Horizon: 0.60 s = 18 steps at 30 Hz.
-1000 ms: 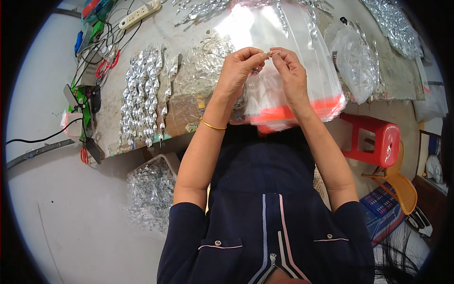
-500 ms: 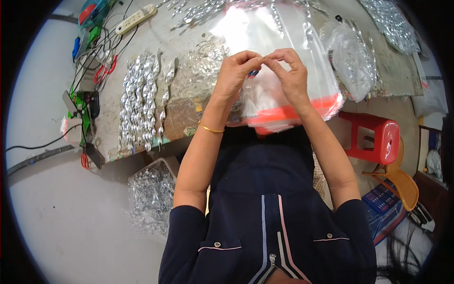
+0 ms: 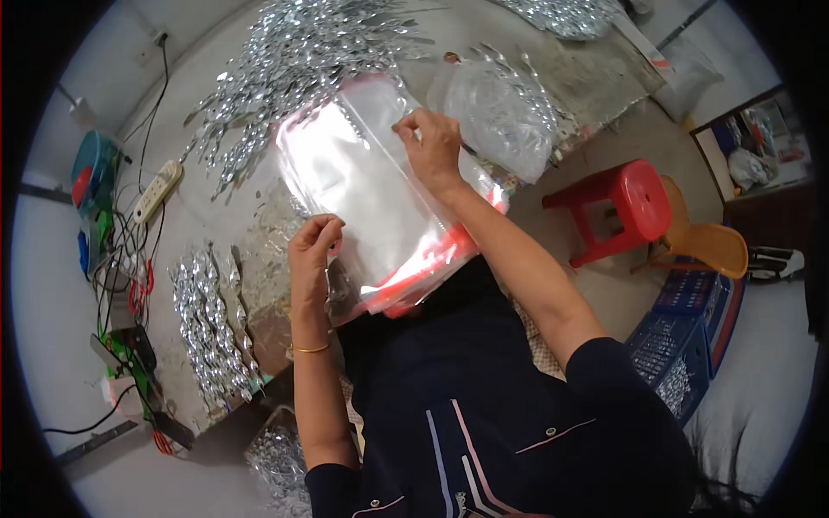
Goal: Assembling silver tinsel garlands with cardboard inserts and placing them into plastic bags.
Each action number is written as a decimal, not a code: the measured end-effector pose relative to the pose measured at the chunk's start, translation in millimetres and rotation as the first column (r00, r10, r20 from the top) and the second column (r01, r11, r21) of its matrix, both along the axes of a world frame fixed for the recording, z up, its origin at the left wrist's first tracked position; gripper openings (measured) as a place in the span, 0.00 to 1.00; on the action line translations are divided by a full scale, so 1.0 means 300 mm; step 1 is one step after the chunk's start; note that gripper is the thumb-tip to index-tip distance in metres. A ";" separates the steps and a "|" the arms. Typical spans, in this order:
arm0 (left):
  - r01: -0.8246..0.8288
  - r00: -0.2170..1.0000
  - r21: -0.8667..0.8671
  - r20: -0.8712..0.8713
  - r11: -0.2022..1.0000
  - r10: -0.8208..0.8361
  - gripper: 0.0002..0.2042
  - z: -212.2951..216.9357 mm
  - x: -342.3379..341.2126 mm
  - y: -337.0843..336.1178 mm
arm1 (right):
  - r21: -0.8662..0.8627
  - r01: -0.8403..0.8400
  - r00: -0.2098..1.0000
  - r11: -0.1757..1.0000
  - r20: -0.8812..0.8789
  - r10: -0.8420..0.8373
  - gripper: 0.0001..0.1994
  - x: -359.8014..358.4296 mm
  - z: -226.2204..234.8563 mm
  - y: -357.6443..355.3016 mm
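Observation:
A stack of clear plastic bags point(image 3: 367, 194) with a red-orange band along the near edge lies on the worktable in front of me. My left hand point(image 3: 313, 257) is at the stack's left edge, thumb and fingers pinched together. Farther off, over the right part of the stack, my right hand point(image 3: 432, 148) has its fingertips pinched too. Whatever either hand holds is too small or hidden to make out. Left of my left hand, several silver twisted strips point(image 3: 200, 319) lie side by side, with a single silver strip point(image 3: 240, 306) beside them.
Beyond the bags spreads a heap of silver twisted strips point(image 3: 302, 65). A bulging clear bag point(image 3: 501, 116) lies to the right. At the left are a power strip point(image 3: 158, 192) and tangled cables. A red stool point(image 3: 635, 203) and a blue crate point(image 3: 661, 350) stand at the right.
My hands, which met at the fingertips over the bags, are now apart: the right farther away, the left lower at the stack's left edge. The whole view has turned and shifted.

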<state>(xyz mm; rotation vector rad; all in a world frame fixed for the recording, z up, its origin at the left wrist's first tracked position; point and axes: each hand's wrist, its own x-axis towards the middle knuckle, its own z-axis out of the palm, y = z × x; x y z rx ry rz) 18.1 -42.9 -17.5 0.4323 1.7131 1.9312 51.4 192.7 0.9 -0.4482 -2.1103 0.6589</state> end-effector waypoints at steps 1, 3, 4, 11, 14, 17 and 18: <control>-0.007 1.000 -0.027 -0.007 1.000 0.007 0.06 0.002 0.007 0.003 | 0.076 0.018 1.000 0.997 -0.001 -0.018 0.06 0.006 -0.007 0.003; -0.022 1.000 -0.040 0.011 0.999 0.023 0.05 -0.022 -0.003 -0.004 | 0.185 -0.129 0.989 0.974 -0.055 0.141 0.05 0.038 0.013 -0.114; -0.015 1.000 -0.037 0.010 0.999 0.016 0.05 -0.028 -0.008 -0.009 | 0.297 -0.263 0.951 0.918 -0.083 0.299 0.04 0.070 0.030 -0.191; -0.020 1.000 -0.034 0.006 0.999 0.021 0.04 -0.012 0.010 -0.010 | 0.458 -0.290 0.934 0.840 -0.057 0.353 0.01 0.020 0.002 -0.122; -0.067 0.998 -0.059 -0.020 0.996 0.066 0.06 0.004 -0.001 -0.034 | 0.021 -0.019 0.999 1.000 -0.051 0.020 0.03 -0.048 -0.001 0.043; -0.040 0.994 -0.175 -0.106 0.984 0.021 0.07 0.037 0.014 0.011 | -0.020 -0.217 0.973 0.976 0.078 0.218 0.06 0.010 0.021 -0.023; -0.037 0.992 -0.174 -0.127 0.984 0.015 0.07 0.026 0.009 0.027 | -0.312 -0.354 0.929 0.882 -0.007 0.370 0.07 0.013 0.005 -0.043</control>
